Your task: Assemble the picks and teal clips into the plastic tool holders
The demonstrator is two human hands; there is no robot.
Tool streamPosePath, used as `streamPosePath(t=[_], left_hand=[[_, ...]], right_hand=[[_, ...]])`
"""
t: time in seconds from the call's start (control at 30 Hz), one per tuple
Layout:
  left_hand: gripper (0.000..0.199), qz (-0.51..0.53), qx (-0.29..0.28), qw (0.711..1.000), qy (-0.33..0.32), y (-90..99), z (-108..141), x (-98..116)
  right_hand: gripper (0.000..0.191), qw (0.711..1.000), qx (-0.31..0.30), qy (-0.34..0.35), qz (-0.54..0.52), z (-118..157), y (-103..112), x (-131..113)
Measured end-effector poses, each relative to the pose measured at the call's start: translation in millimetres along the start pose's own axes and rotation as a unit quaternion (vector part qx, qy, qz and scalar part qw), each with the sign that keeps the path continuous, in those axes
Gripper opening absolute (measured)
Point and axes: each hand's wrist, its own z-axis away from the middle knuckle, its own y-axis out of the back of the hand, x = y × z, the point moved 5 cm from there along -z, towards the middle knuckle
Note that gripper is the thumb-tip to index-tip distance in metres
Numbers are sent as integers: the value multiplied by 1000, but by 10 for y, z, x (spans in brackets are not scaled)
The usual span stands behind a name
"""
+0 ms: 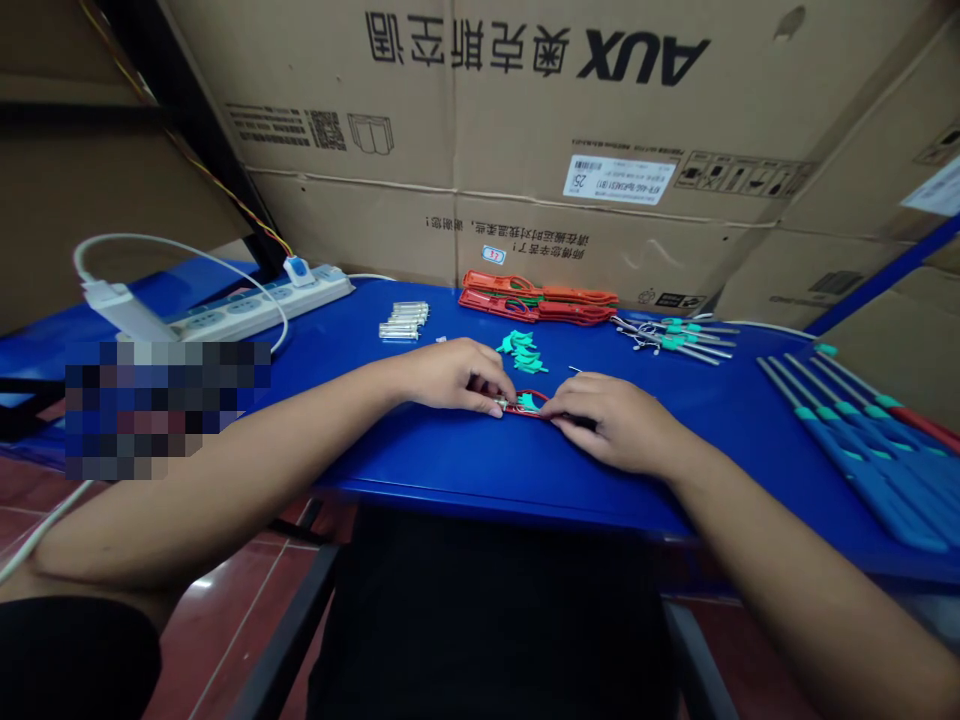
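Note:
On the blue tabletop, a small red plastic handle shell [534,413] lies between my hands, with a green trigger-shaped piece [528,402] in it. My left hand [469,378] is closed at the shell's left end, its thumb and fingers around a small shiny cylinder [501,403]. My right hand [611,418] pinches the shell's right end. The fingers partly cover both ends of the shell. Just beyond my left hand lies a small pile of loose green trigger pieces [523,350]. A thin metal rod tip [575,369] shows behind my right hand.
Clear-and-metal cylinders [403,321] lie at the back left, near a white power strip [262,305]. Stacked orange-red shells [536,298] rest against a cardboard box [517,150]. Metal rods with green ends [686,340] and blue-handled long rods [877,450] lie to the right.

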Motion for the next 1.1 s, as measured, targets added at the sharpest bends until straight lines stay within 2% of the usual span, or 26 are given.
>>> streamPosePath(t=[0.17,0.33,0.73,1.03,1.1], left_hand=[[26,0,-6,1000,12,-24,3,-59],[21,6,-14,1000,23,-32,-4,-41],[19,12,-11,1000,10,-34,-12,-14],[22,6,-18,1000,19,-35,-8,-31],[22,2,-20,1000,22,-35,-8,-36]], right_hand=[[25,1000,7,18,1,-4,-8,-6],[28,999,20,23,-15,-13,-11,-22],[32,999,18,26,11,0,-38,-1],[27,999,19,16,40,-6,6,-44],[23,999,24,-8,36,-23,17,-37]])
